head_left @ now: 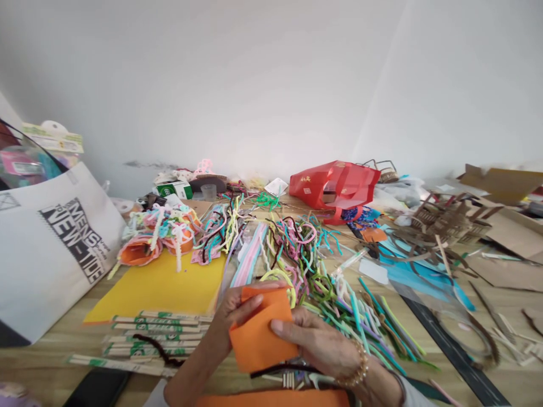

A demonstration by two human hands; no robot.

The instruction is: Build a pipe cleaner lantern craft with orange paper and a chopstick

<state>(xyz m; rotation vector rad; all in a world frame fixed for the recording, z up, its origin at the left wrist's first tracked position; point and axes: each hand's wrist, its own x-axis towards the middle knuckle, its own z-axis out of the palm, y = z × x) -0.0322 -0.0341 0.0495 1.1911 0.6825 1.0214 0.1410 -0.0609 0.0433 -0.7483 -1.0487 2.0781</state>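
Observation:
Both my hands hold a folded piece of orange craft paper (263,339) above the table's front edge. My left hand (231,311) grips its upper left side, fingers bent over the top fold. On the right side, the thumb of my right hand (320,339) presses on the paper's face, and the other fingers are behind it. A beaded bracelet circles my right wrist. Below lies another orange sheet (275,399), partly cut off by the frame. A yellow-green pipe cleaner loop (278,275) shows just behind the paper; whether it touches my hands I cannot tell.
Many pipe cleaners (322,277) spread across the middle. Left are a yellow sheet (169,285), paper-wrapped chopsticks (156,333), a dark phone (97,389), orange decorated cups (139,250) and a white bag (55,254). A red bag (335,183) stands behind; brown cardboard (509,232) lies right.

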